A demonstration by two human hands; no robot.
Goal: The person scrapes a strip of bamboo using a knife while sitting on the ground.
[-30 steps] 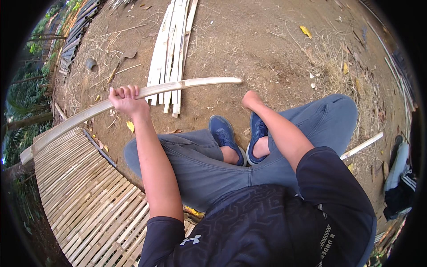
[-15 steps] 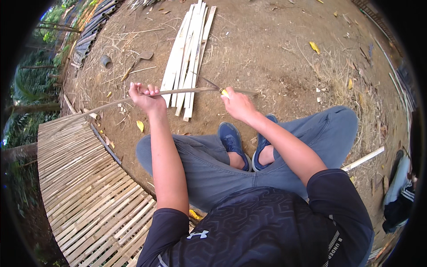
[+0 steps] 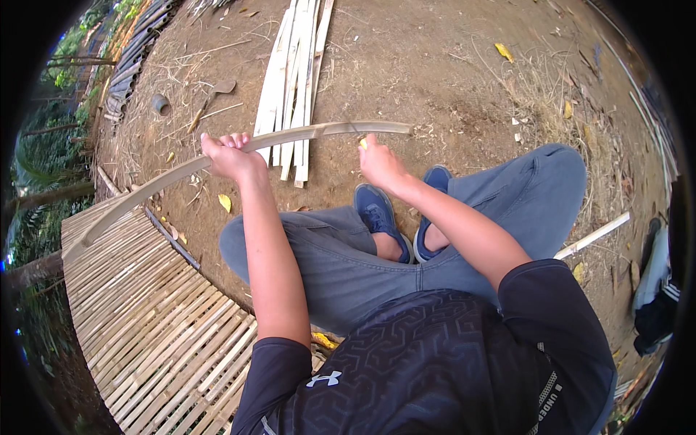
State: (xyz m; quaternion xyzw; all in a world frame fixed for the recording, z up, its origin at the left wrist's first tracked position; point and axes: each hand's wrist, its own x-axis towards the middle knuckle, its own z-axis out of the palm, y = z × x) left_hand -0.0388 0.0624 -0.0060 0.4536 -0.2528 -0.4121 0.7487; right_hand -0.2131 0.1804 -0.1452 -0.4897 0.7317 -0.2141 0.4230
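Observation:
My left hand (image 3: 235, 157) is wrapped round a long bamboo strip (image 3: 319, 133). The strip bows from the slatted bamboo platform on the left, across in front of my legs, to a free end just past my right hand. In my closed right hand (image 3: 383, 167) is a knife, of which a bit of yellow handle (image 3: 363, 144) shows at the fingers. Most of its blade is hidden or too thin to make out by the strip. The right fist sits just on the near side of the strip's far end.
Several pale split strips (image 3: 291, 94) lie on the dirt ahead. The slatted bamboo platform (image 3: 167, 319) is at my left. A small trowel-like tool (image 3: 223, 87) and a cup-like piece (image 3: 160, 104) lie front left. A pale stick (image 3: 594, 235) lies beyond my right knee.
The bamboo strip has turned to show its broad face and bows more. Its right end now lies farther from me, off my right hand. The dark blade seen before is mostly out of sight.

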